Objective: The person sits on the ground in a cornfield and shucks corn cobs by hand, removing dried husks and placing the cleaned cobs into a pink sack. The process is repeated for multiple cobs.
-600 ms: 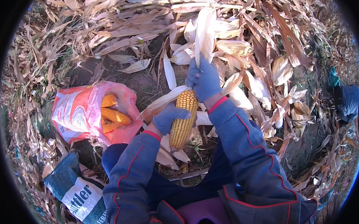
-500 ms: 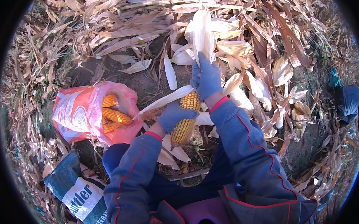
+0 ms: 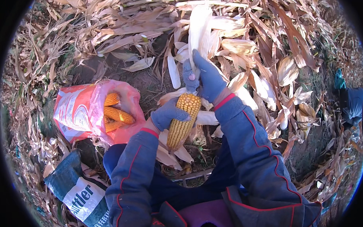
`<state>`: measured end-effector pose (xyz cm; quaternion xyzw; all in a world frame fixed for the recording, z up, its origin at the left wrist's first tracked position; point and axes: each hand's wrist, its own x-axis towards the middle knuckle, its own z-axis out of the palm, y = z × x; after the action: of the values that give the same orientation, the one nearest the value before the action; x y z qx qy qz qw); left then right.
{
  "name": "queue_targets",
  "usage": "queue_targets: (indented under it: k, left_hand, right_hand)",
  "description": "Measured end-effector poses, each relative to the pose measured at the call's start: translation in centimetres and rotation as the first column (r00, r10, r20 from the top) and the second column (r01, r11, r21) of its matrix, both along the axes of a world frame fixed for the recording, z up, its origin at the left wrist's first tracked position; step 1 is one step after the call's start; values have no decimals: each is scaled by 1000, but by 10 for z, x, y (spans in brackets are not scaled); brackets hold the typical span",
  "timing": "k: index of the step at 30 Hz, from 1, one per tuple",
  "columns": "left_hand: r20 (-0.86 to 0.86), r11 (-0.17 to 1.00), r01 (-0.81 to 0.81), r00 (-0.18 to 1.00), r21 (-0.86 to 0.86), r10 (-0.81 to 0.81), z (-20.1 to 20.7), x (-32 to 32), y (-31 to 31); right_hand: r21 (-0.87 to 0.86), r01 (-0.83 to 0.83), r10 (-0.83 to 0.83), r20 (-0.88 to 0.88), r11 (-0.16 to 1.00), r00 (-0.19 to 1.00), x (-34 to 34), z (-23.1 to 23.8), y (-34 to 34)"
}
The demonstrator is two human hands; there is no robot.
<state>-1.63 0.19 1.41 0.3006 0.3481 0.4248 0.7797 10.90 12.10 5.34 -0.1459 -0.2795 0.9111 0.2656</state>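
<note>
A bare yellow ear of corn (image 3: 183, 127) lies in the grip of my left hand (image 3: 166, 113), gloved in grey-blue, with the thumb across the kernels. Just beyond the ear's upper end, my right hand (image 3: 208, 78), in a matching glove, is closed on a bunch of pale husk (image 3: 200, 28). Those leaves point away from me. A fingertip shows bare through the right glove. Whether any husk still joins the ear is hidden by the fingers.
At the left, an open pink-and-orange sack (image 3: 75, 116) holds several husked ears (image 3: 120, 116). A dark green bag (image 3: 69, 177) lies nearer me. Unhusked ears (image 3: 287, 71) and loose husks (image 3: 266, 90) lie right; dry stalks (image 3: 132, 25) cover the far ground.
My left hand and the ear have shifted slightly left. The husk strip that stretched left over that hand has dropped from sight there. My right hand's fingers have spread somewhat around the husk.
</note>
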Motion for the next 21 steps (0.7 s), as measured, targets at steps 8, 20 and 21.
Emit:
queue_targets:
  k: [8,20,21]
  left_hand:
    - [-703,969,-36,682,244,202,-9,17,16]
    - [-900,979,22,399,204,178,6,17,6]
    - [-917,979,30,358,201,177,6,19,6]
  right_hand:
    - [-56,360,-350,132,931,927,-5,-1,-6]
    - [408,67,-299,539,911,788,-9,-4,-2]
    - [547,-31,-349,577,837,739,-9,-6,-4]
